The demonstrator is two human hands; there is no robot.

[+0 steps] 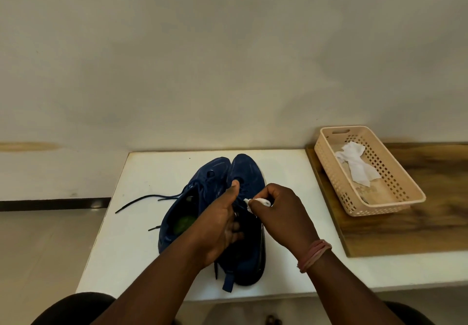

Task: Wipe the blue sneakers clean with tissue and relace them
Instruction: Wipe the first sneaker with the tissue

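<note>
The two blue sneakers sit side by side on the white table (141, 223), toes pointing away from the person. The left hand (219, 226) grips the right sneaker (249, 256) at its throat, thumb up over the tongue area and fingers curled into the opening. The right hand (281, 213) pinches a small wad of white tissue (257, 202) against that same spot, just beside the left thumb.

The left sneaker (187, 205) lies just left of the left hand, its dark laces (149, 199) loose and trailing out across the table on that side.

The risks, as I judge them:
- The wad is small and crumpled; rubbing hard on the knit fabric could shred it and leave white lint.
- Wiping this close to the eyelets could snag the lace or drag dirt into it.
- The trailing laces could catch under the left forearm and pull the left sneaker along.

Spare tissue (354, 165) lies in the beige plastic basket (395, 198) on a wooden board (430, 223), well off to the right of the right hand.
</note>
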